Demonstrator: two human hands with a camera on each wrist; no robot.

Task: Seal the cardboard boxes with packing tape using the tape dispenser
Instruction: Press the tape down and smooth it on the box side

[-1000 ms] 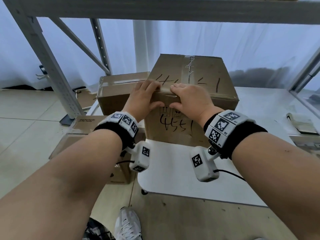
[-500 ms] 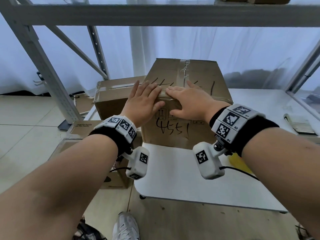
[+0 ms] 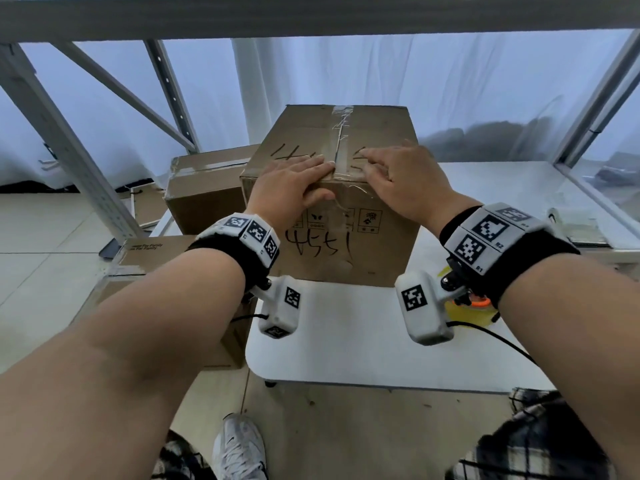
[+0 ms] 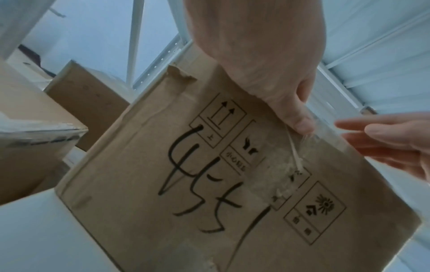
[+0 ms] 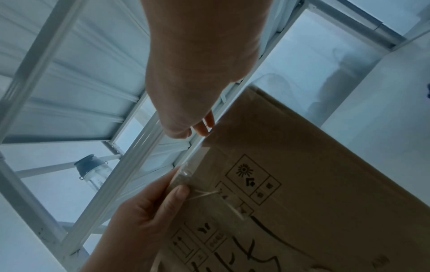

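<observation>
Box: the cardboard box (image 3: 332,216) stands at centre frame on a white table (image 3: 363,341), with a clear tape strip (image 3: 341,150) along its top seam and over the near edge.
Left hand (image 3: 294,188): flat on the box top at the near edge, fingers straight and together, thumb pressed to the front face over the tape.
Right hand (image 3: 401,183): flat on the top, right of the seam, fingers extended and slightly spread, holding nothing.
Around: a second taped box (image 3: 204,188) just left and behind; a third box (image 3: 152,251) lower left reads "For Family"; a yellow and orange object (image 3: 467,310) is mostly hidden behind the right wrist.
Frame: grey metal shelving (image 3: 69,150) crosses the upper left, white curtain behind it.
Texture: brown matte cardboard, glossy wrinkled tape, frayed strands at the front.
Writing: black marker "4551" on the front, printed handling symbols above it.
</observation>
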